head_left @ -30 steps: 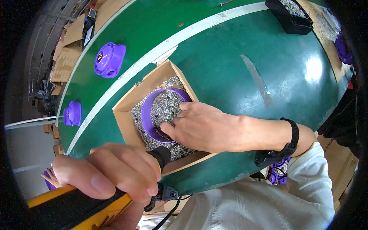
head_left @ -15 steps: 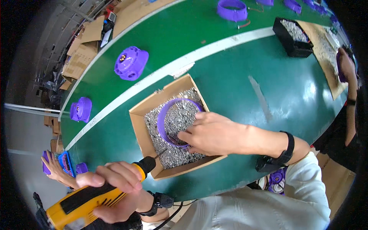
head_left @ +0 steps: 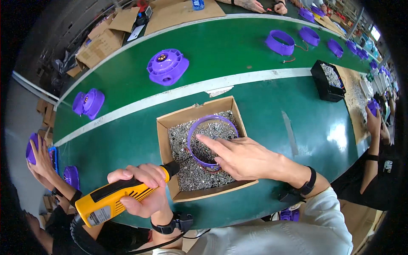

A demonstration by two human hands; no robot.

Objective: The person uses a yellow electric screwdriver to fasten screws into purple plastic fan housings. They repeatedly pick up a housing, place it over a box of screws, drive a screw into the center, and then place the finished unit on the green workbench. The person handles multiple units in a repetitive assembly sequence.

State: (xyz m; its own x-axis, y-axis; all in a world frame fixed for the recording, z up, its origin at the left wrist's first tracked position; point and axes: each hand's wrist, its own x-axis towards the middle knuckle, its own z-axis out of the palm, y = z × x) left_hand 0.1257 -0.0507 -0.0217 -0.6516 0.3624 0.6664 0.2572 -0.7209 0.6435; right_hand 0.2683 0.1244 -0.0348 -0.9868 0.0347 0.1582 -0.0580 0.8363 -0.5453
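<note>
The left hand point(head_left: 142, 191) is closed around a yellow-and-black electric screwdriver point(head_left: 121, 197), gripping its body so that the black nose points up and to the right, with the tip at the near-left wall of an open cardboard box point(head_left: 170, 123). The box sits on the green conveyor belt point(head_left: 238, 51), just on the near side of a white stripe point(head_left: 263, 76) that runs along the belt, and it is filled with a loose heap of small silver screws point(head_left: 195, 176). A purple plastic ring point(head_left: 197, 123) lies on the screws in the middle of the box. The right hand point(head_left: 244, 157) reaches into the box from the right, fingers spread and extended, the index finger stretched across the ring's opening and the other fingertips resting at the ring's near rim; whether it pinches a screw is hard to tell, since the fingertips blend into the heap. A black band circles each wrist. Farther along the belt stand a purple round housing point(head_left: 167, 66) beyond the stripe, another purple housing point(head_left: 89, 102) to the left, and several purple rings point(head_left: 280, 42) toward the far right. A black bin point(head_left: 324, 83) holding more screws sits to the right, near the stripe. At the left edge another person's hand point(head_left: 40, 155) holds a purple part.
</note>
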